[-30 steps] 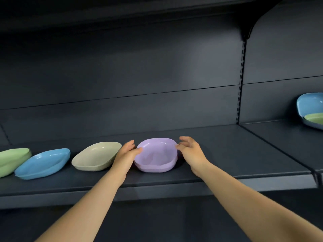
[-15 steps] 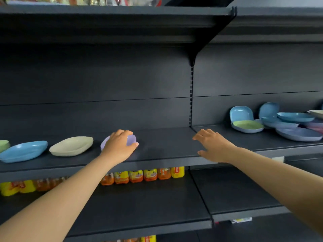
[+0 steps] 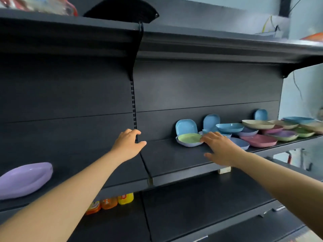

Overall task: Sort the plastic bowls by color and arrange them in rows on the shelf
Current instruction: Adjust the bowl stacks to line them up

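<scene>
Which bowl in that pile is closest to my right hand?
The green bowl nested in a pale lavender one, at the pile's left end; your right hand's fingertips reach its rim. The others sit farther right.

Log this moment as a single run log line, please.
stage: reaching for next bowl | left hand: open, empty | right hand: open, by green plastic bowl | purple plastic bowl: placed on dark shelf

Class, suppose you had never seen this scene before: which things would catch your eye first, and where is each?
The jumble of coloured bowls at the right end of the shelf, with the right hand reaching for a green bowl. The left hand hovers empty mid-shelf. A lone purple bowl sits far left.
</scene>
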